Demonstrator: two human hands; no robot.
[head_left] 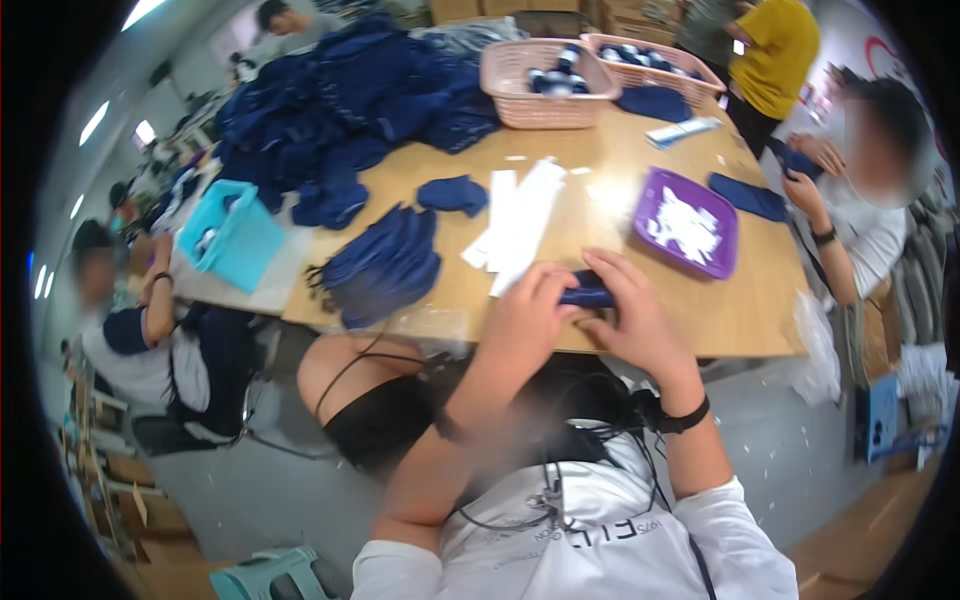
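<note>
Both hands are close together over the table's near edge. My left hand (532, 308) and my right hand (632, 315) grip a small rolled piece of navy fabric (588, 290) from either side, fingers curled around its ends. Just beyond my left hand lie long white paper strips (535, 220), overlapping one another. To their left is a fanned stack of navy fabric pieces (385, 268), with one folded navy piece (452, 194) behind it. A purple tray (648, 232) holding many small white pieces stands beyond my right hand.
A big navy fabric heap (370, 90) covers the back left. A turquoise basket (255, 245) stands left; pink baskets (540, 112) with banded navy rolls stand at the back. A person (865, 240) handles navy fabric at right; another (150, 345) sits left. A plastic bag (818, 350) hangs at the right edge.
</note>
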